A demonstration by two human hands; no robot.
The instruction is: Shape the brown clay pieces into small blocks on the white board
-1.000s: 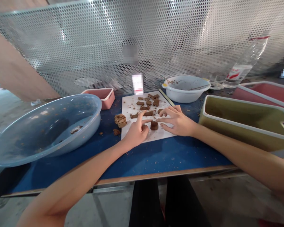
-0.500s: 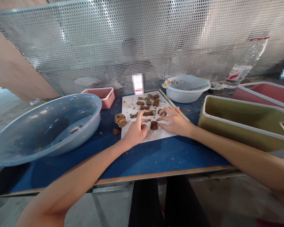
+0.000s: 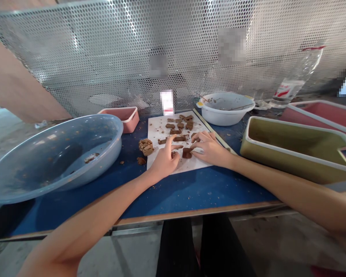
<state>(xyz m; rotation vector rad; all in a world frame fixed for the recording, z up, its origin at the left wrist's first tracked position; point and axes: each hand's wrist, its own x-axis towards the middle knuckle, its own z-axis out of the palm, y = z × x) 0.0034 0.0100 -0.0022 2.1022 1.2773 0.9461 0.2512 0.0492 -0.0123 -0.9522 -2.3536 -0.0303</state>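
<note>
A white cutting board (image 3: 161, 129) lies on the blue table and carries several small brown clay-like pieces (image 3: 178, 126). My left hand (image 3: 164, 159) rests on the board's near edge, its fingers curled around a small brown bit and its forefinger stretched toward a brown strip (image 3: 180, 138). My right hand (image 3: 208, 148) lies beside it, fingertips pressed on a round dark brown lump (image 3: 187, 152). A crumbly tan lump (image 3: 145, 146) sits just off the board's left edge.
A large blue basin (image 3: 54, 154) stands at the left, a pink tub (image 3: 123, 115) behind it. A white bowl (image 3: 225, 108) sits at the back right, an olive tray (image 3: 294, 146) and a pink tray (image 3: 325, 113) on the right. A perforated metal screen (image 3: 109, 50) closes the back; a plastic bottle (image 3: 294, 82) leans there.
My right hand has drawn its spread fingers in and slid left onto the round brown lump. My left hand has stayed almost still.
</note>
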